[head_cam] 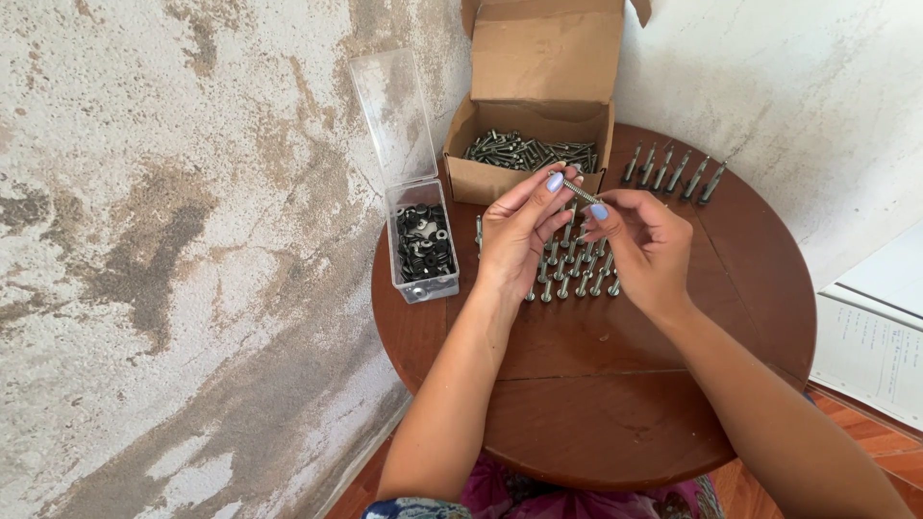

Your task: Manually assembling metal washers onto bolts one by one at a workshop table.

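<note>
My left hand (516, 231) and my right hand (644, 245) meet over a round brown table (596, 404). Between their fingertips they pinch a single grey bolt (580, 191), tilted, with its head toward the left hand. Right under the hands, several bolts stand upright on their heads in rows (577, 274). A clear plastic box (423, 245) with an open lid, full of dark washers or nuts, sits just left of my left hand.
An open cardboard box (531, 154) with loose bolts stands at the table's back edge against the wall. A row of several bolts (673, 175) lies at the back right. White papers (870, 336) sit off the table at right. A stained wall fills the left.
</note>
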